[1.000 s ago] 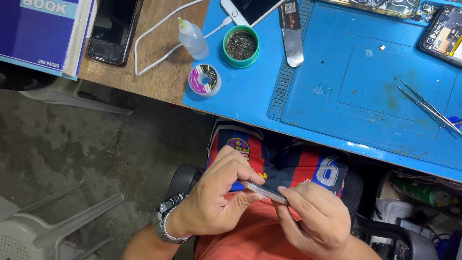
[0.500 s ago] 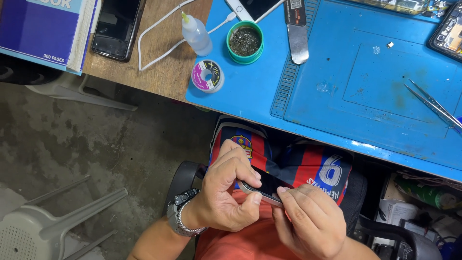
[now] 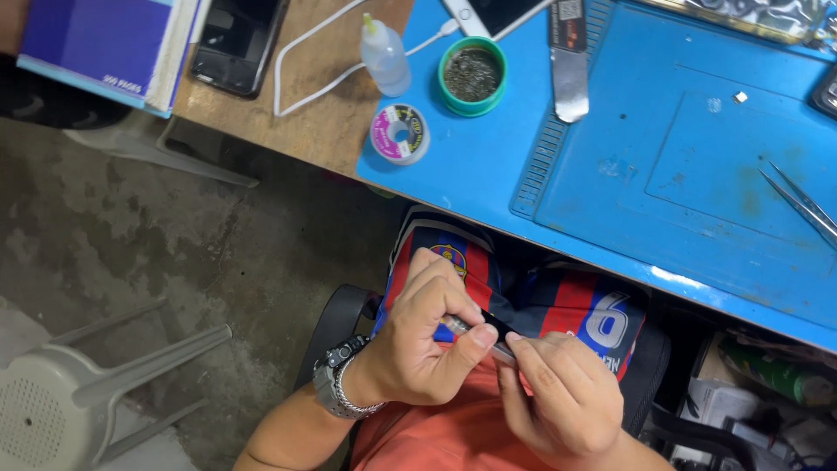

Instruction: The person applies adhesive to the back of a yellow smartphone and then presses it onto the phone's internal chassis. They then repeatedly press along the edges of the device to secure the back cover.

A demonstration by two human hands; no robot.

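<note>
**Slim part pinched over lap, below bench edge**

Blue mat (image 3: 610, 174) on wooden bench (image 3: 314, 122) along top; concrete floor (image 3: 174, 235) at left. Held low over lap, under bench edge: thin dark part (image 3: 490, 332), flat and narrow, pale metallic edge showing, mostly hidden by fingers; kind cannot be told. Left hand (image 3: 427, 349) closed on near end, thumb pressed against its side, watch (image 3: 342, 388) on wrist. Right hand (image 3: 562, 401) closed on far end, fingertips bunched along its edge. Hands touching at thumbs. On mat: solder spool (image 3: 401, 133), green tin (image 3: 472, 75), clear bottle (image 3: 384, 57), tweezers (image 3: 798, 202). Black phone (image 3: 237, 44) on wood.
</note>
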